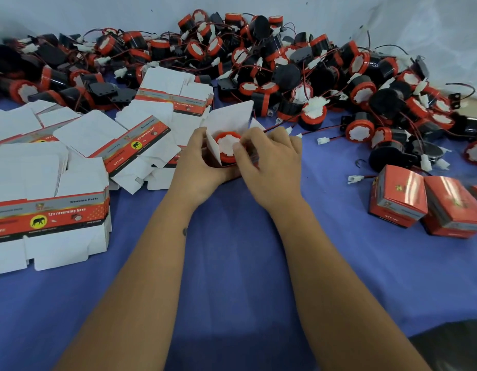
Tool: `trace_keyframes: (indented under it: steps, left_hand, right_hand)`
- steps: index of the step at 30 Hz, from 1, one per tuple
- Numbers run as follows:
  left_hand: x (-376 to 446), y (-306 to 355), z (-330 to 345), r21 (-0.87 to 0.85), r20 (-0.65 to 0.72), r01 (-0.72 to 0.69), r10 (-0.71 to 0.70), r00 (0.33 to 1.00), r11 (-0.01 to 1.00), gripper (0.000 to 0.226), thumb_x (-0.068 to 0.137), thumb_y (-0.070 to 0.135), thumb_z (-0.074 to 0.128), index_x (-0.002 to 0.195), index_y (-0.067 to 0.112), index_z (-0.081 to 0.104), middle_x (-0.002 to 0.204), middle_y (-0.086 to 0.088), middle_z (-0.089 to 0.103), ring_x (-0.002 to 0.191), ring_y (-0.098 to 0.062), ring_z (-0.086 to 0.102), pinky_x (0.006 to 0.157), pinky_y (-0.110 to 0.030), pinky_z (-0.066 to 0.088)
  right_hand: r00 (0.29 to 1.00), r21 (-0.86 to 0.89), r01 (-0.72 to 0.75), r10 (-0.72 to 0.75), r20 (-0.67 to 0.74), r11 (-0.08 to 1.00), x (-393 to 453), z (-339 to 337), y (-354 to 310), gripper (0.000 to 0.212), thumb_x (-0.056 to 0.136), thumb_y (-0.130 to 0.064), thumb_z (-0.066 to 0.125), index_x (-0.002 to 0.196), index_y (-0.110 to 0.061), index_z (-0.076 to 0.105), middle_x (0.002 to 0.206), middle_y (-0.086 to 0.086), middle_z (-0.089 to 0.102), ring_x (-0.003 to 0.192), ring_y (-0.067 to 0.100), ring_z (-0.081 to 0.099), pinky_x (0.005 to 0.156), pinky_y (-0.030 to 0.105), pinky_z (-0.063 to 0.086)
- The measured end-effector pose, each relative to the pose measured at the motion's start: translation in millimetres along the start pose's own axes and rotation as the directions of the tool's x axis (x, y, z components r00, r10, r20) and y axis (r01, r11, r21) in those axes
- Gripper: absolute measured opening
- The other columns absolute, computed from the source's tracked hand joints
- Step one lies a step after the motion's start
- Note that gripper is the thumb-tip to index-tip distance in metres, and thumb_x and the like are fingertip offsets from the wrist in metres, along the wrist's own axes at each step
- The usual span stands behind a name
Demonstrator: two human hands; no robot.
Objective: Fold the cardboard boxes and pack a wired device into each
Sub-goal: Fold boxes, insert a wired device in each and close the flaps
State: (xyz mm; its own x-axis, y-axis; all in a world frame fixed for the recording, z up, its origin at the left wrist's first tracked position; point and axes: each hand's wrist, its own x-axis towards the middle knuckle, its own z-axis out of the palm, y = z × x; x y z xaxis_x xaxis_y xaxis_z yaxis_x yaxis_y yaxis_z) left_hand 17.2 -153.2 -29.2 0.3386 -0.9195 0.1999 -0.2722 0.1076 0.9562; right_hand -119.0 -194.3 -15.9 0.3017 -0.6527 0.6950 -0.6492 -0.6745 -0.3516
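An open cardboard box (229, 116) with white flaps standing up sits at the middle of the blue cloth. Inside it is a red and black wired device (226, 145) with a white face. My left hand (197, 159) grips the box's left side, thumb at a side flap. My right hand (269, 159) curls over the device and the box's right edge, fingertips on the device. A red wire with a white plug (323, 140) trails out to the right.
Stacks of flat, unfolded boxes (50, 210) lie at the left and centre back. A large heap of loose wired devices (285, 70) spans the back and right. Three closed red boxes (397, 196) stand at the right. A blue cloth (232, 263) covers the table.
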Motion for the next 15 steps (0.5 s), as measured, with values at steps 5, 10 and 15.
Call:
trace_keyframes:
  steps: [5,10,15]
  left_hand:
    - [0,-1,0,0.024,0.0,-0.003,0.003,1.0,1.0,0.063,0.072,0.014,0.086,0.119,0.032,0.049,0.105,0.016,0.065,0.096,0.003,0.064,0.081,-0.024,0.058]
    - [-1,-1,4,0.034,-0.036,0.009,-0.008,0.999,0.999,0.064,0.071,0.014,0.085,0.115,0.037,0.045,0.106,0.021,0.061,0.093,0.014,0.059,0.073,-0.01,0.051]
    - [0,1,5,0.014,-0.037,0.032,-0.031,0.999,0.999,0.059,0.071,0.014,0.079,0.111,0.04,0.045,0.105,0.02,0.06,0.089,0.012,0.059,0.066,-0.007,0.048]
  right_hand:
    - [0.995,-0.111,0.02,-0.009,0.097,0.994,0,7,-2,0.022,0.098,-0.031,0.047,0.093,-0.014,0.06,0.076,-0.004,0.053,0.088,0.021,0.043,0.077,0.03,0.02]
    - [0.86,0.491,-0.344,0.479,-0.178,0.8,6,0,-2,0.023,0.092,-0.017,0.056,0.075,-0.023,0.041,0.068,-0.008,0.043,0.063,0.007,0.038,0.06,0.023,0.034]
    - [0.768,0.732,-0.406,0.639,-0.052,0.547,11,-9,4,0.025,0.092,-0.016,0.064,0.11,-0.024,0.048,0.052,-0.015,0.035,0.05,0.003,0.036,0.052,0.013,0.034]
